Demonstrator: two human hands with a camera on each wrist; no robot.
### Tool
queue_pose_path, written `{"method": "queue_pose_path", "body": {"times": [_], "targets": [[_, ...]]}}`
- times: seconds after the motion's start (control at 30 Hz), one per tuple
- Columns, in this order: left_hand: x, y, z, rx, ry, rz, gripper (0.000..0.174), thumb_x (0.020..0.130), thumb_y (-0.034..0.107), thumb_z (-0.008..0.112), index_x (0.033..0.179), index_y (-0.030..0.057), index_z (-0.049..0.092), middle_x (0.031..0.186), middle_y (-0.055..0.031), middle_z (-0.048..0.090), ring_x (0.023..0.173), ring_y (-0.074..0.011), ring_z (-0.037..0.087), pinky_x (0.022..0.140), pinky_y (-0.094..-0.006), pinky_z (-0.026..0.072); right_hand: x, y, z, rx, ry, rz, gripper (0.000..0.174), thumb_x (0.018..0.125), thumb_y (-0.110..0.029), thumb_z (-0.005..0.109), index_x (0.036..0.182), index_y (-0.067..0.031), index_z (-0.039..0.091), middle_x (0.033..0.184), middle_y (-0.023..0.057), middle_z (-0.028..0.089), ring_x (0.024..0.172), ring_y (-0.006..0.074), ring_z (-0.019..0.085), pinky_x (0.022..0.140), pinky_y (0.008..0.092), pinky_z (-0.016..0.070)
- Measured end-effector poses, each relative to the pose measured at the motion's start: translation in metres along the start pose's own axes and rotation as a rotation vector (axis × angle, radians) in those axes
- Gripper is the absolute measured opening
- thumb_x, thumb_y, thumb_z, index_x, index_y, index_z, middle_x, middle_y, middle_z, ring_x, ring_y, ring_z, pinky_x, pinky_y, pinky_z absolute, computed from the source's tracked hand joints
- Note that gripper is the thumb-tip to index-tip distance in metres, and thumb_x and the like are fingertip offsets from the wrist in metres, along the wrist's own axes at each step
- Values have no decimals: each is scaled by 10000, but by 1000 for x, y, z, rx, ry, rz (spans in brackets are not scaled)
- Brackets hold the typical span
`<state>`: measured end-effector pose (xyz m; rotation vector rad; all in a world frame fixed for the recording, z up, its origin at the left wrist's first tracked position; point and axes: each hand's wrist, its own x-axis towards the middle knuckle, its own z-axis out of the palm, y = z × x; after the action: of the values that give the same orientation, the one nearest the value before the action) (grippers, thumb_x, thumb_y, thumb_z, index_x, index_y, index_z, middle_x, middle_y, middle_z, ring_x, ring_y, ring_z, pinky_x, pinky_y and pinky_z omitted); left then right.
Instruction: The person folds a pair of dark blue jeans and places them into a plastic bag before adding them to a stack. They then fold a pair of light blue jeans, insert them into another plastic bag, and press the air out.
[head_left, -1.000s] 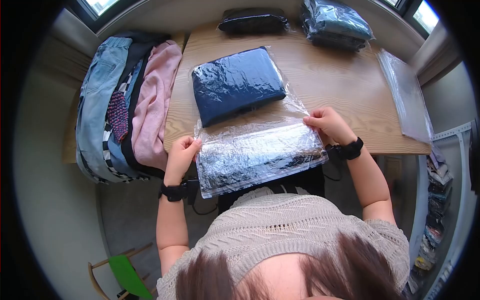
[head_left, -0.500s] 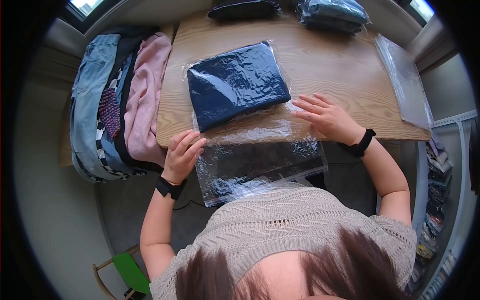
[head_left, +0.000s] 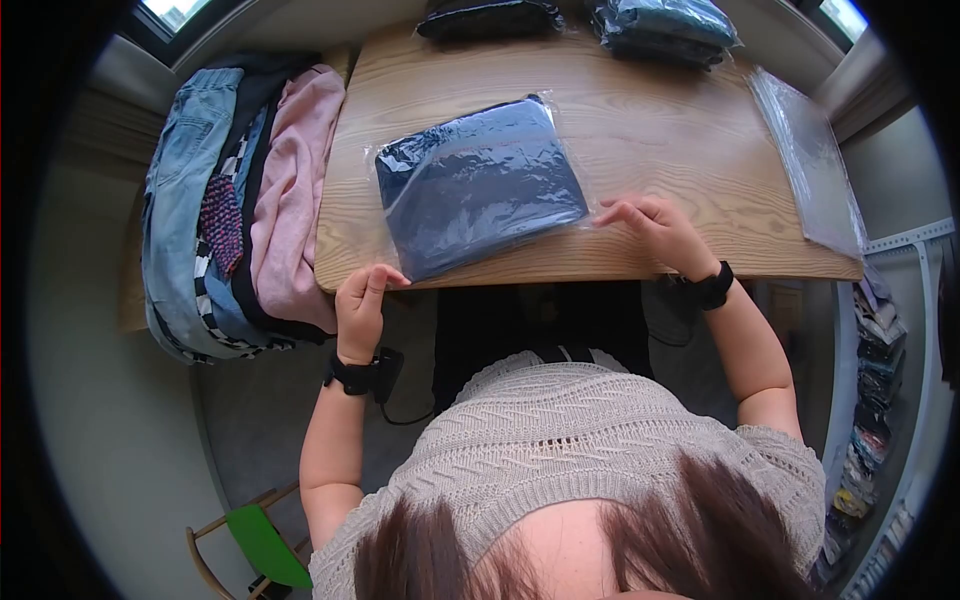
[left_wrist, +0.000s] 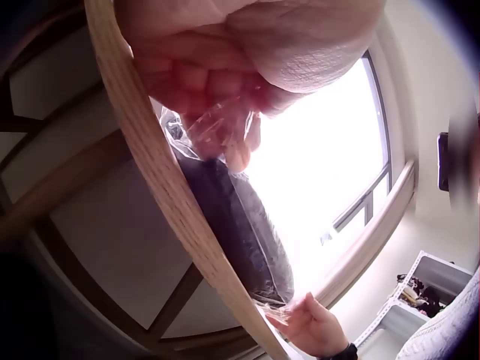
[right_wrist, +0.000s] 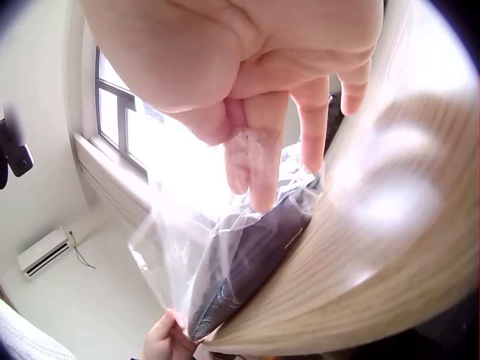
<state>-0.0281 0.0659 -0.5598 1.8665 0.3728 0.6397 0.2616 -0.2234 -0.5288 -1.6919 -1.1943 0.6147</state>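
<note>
Bagged dark cloth (head_left: 485, 190) between hands (head_left: 360, 312) (head_left: 660, 234)

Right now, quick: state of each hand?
Left hand: closed, pinching the clear bag at its near-left corner.
Right hand: closed, pinching the clear bag on its right side.

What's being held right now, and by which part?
The clear bag around the dark garment: left hand pinches its plastic by the near left corner, right hand by the near right.
</note>
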Motion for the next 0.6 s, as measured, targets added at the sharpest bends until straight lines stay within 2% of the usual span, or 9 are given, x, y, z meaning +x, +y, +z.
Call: {"method": "queue_pose_path", "body": {"times": [0.03, 0.07, 0.13, 0.23, 0.37, 0.43, 0.47, 0.53, 0.6], "targets": [[-1, 2, 3, 1, 0, 0, 408, 1003, 289, 472, 809, -21, 653, 764, -68, 662, 735, -137, 609, 702, -264, 466, -1, -3, 4, 4, 57, -25, 355, 1002, -282, 469, 959, -1, 681, 928, 84, 706, 953, 197, 634, 899, 308, 449], [-1, 3, 6, -36, 47, -52, 425, 1006, 300, 464, 777, -14, 638, 730, -61, 649, 696, -128, 599, 675, -257, 460, -2, -3, 10, 5, 57, -25, 355, 1002, -282, 469, 959, -1, 681, 928, 84, 706, 953, 197, 634, 899, 308, 449], [-4, 6, 12, -72, 89, -111, 445, 1008, 311, 456, 745, -7, 623, 696, -55, 636, 657, -118, 588, 647, -250, 453, -4, -2, 24, 153, 258, 40, 400, 1007, -290, 457, 863, 27, 655, 791, 72, 680, 776, 152, 625, 798, 285, 473], [-6, 11, 20, -64, 203, -224, 462, 1009, 325, 450, 692, 15, 581, 626, -33, 588, 575, -95, 551, 570, -231, 422, -4, 0, 37, 315, 398, 154, 423, 1004, -291, 467, 770, 28, 617, 707, 62, 633, 695, 120, 602, 705, 259, 471], [-4, 9, 33, -130, 312, -320, 444, 998, 308, 468, 652, 38, 534, 572, -5, 512, 511, -79, 489, 505, -227, 383, 2, 4, 50, 314, 527, 248, 442, 995, -311, 487, 715, 17, 584, 636, 44, 584, 626, 110, 580, 650, 240, 460], [-2, 9, 35, -157, 336, -363, 439, 995, 301, 471, 643, 43, 524, 561, 0, 495, 500, -78, 473, 497, -228, 377, 6, -1, 50, 304, 538, 389, 326, 992, -266, 497, 808, -12, 587, 753, 35, 584, 742, 104, 547, 743, 260, 446], [-2, 9, 34, -161, 340, -368, 437, 994, 297, 473, 638, 47, 518, 553, 1, 487, 493, -77, 461, 491, -230, 373, 8, -5, 52, 303, 539, 388, 326, 992, -266, 497, 808, -12, 587, 753, 35, 584, 742, 104, 547, 743, 260, 446], [-1, 9, 35, -166, 351, -375, 435, 993, 292, 474, 633, 51, 512, 545, 2, 479, 485, -76, 449, 486, -232, 370, 12, -22, 60, -60, 1050, 55, 216, 952, -221, 544, 978, -11, 588, 959, 105, 620, 882, 169, 584, 804, 303, 450], [-3, 8, 35, -177, 341, -383, 440, 993, 294, 474, 625, 55, 507, 540, 0, 477, 485, -73, 447, 482, -231, 366, 5, -49, 72, -389, 715, -255, 243, 924, -174, 556, 1132, -49, 561, 1188, 117, 577, 1099, 235, 541, 969, 361, 382]]}}
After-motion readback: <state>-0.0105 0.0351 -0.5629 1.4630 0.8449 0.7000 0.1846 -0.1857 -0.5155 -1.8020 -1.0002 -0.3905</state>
